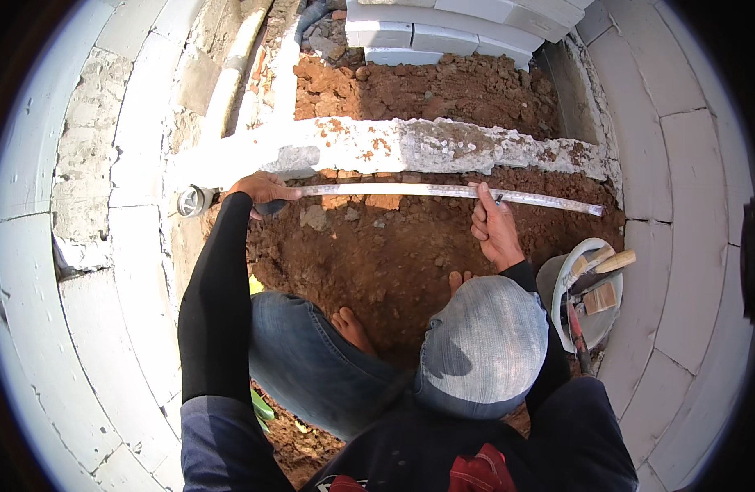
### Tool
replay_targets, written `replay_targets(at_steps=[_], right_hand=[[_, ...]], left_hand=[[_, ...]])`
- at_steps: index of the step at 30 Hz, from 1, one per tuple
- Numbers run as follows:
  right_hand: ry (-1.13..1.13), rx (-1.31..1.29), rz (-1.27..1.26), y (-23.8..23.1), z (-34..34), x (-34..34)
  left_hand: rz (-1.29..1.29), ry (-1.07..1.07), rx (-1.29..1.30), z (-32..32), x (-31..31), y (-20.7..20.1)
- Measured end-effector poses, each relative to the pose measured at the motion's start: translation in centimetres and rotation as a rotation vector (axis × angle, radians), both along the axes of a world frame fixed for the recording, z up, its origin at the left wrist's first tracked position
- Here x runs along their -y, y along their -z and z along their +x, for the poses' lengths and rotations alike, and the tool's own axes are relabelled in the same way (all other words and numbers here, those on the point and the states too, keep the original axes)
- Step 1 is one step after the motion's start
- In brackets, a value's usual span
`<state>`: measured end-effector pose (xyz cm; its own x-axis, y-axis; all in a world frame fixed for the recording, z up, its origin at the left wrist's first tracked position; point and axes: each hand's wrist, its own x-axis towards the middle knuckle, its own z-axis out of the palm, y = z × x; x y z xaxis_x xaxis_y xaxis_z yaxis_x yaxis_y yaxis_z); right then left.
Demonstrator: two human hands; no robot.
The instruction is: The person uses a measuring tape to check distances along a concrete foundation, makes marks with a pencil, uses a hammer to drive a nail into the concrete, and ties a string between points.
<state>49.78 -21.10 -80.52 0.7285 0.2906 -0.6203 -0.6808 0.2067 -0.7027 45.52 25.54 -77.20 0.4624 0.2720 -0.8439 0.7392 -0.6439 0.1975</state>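
My left hand (264, 189) is closed around a small dark object (271, 207), which looks like a tape measure's case, mostly hidden by the fingers. From it a pale tape blade (377, 189) runs out to the right, roughly level with the concrete beam (443, 146) just beyond it. My right hand (496, 230) pinches the blade between thumb and fingers, well short of its free end. A short dark thing beside those fingertips is too small to name. The blade's end reaches near the right-hand block wall and bends slightly toward me.
A pale bucket (550, 283) at my right holds wooden-handled tools and a wood block (600, 298). An open pipe end (192, 202) stands left of my left hand. White block walls (632, 287) rise on both sides. Reddish soil (377, 271) lies beneath me, with stacked blocks (443, 39) beyond the beam.
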Motion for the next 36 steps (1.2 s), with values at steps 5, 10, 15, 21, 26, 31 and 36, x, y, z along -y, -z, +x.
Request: replay_targets(at_steps=[5,10,15,21,26,31,36], right_hand=[[-0.228,0.011,-0.022,0.2,-2.7,-1.5],[-0.434,0.239,-0.298,-1.7,-3.2,-0.2],[-0.493,0.291,-0.074,-5.3,-1.7,-2.1],[-0.085,0.359,-0.199,-11.6,-5.1,6.1],[-0.035,0.305,-0.607,-20.0,-7.3,18.2],[-0.049,0.381,-1.195,-18.4,-7.1,30.0],[-0.495,0.064,-1.666,-13.7,-8.8,32.4]], left_hand=[[-0.057,0.123,0.104,2.6,4.1,-0.3],[-0.232,0.238,0.212,5.2,10.3,-0.3],[-0.611,0.198,0.279,5.2,20.7,-6.2],[-1.083,-0.06,0.145,3.4,28.8,-8.1],[-0.776,0.159,0.212,2.7,25.4,-7.4],[-0.686,0.101,0.261,3.4,21.8,-4.9],[-0.59,0.084,0.309,4.6,21.0,-5.5]])
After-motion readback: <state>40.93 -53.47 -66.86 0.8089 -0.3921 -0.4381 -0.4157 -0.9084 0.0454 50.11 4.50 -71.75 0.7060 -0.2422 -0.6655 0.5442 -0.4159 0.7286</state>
